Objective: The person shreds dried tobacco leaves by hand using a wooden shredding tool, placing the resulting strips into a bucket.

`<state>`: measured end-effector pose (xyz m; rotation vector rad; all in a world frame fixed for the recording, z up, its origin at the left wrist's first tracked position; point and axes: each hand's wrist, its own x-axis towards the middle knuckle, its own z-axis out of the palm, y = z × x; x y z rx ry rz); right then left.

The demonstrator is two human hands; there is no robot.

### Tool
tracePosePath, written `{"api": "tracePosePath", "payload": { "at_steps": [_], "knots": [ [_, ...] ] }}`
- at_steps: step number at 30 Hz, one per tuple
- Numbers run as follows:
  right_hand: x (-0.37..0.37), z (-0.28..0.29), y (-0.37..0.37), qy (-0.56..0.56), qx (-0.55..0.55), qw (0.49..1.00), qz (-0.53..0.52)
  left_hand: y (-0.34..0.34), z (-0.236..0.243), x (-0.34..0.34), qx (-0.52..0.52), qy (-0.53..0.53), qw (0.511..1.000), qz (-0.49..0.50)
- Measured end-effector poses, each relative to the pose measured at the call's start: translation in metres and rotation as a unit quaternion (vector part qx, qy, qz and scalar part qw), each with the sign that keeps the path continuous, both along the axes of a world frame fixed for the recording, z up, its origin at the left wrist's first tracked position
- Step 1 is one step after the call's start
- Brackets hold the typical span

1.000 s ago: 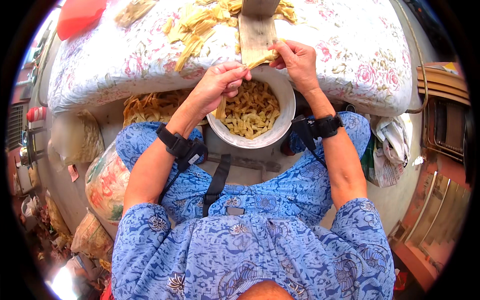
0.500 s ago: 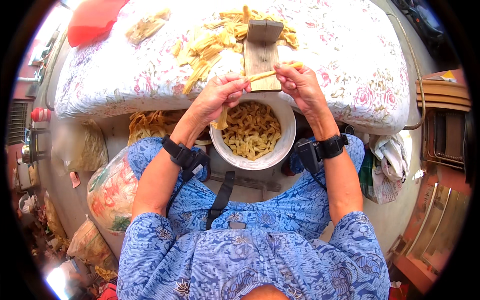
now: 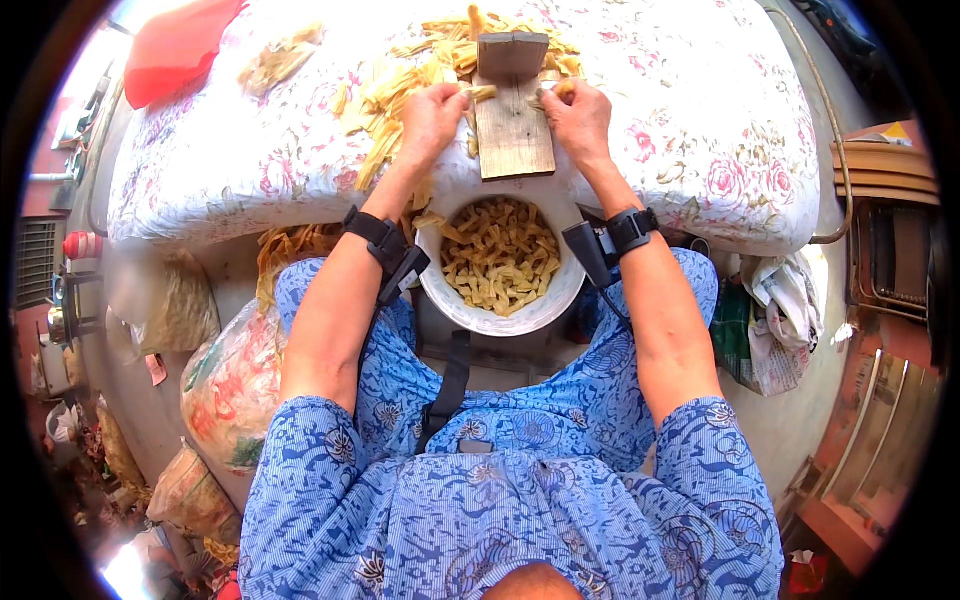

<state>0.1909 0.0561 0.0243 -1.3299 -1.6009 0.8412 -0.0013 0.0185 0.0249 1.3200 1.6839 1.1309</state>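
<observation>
Both my hands are at the wooden board [image 3: 516,140], which has an upright block [image 3: 512,55] at its far end. From the pinched fingers of my left hand [image 3: 432,122], a yellow, husk-like strip [image 3: 484,93] pokes out over the board's left side. My right hand [image 3: 580,118] is closed at the board's right edge, with more yellow strip between its fingers. Whether this is one strip I cannot tell. Loose yellow strips [image 3: 385,110] lie in a pile beside and behind the board. Below stands a white bucket [image 3: 500,324] holding many short, folded yellow pieces [image 3: 500,265].
A floral cloth [image 3: 690,120] covers the table, with a red sheet [image 3: 178,55] and a clear bag [image 3: 280,60] at its far left. Stuffed plastic bags [image 3: 235,385] stand on the floor to the left. White bags [image 3: 780,310] lie at the right.
Both hands have moved farther away, from above the board's near end to either side near the upright block. The strip stretched between them earlier now shows only in short parts.
</observation>
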Motion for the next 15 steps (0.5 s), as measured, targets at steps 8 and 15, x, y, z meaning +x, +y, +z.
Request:
{"api": "tracePosePath", "payload": {
  "at_steps": [8,15],
  "knots": [
    [0.024,0.074,-0.065,-0.067,0.110,0.987,0.095,-0.061,0.043,0.030,0.108,-0.055,0.976,-0.182],
    [0.030,0.044,-0.063,-0.011,-0.188,0.959,0.213,-0.084,0.057,0.030,0.029,0.055,0.958,-0.281]
  ]
}}
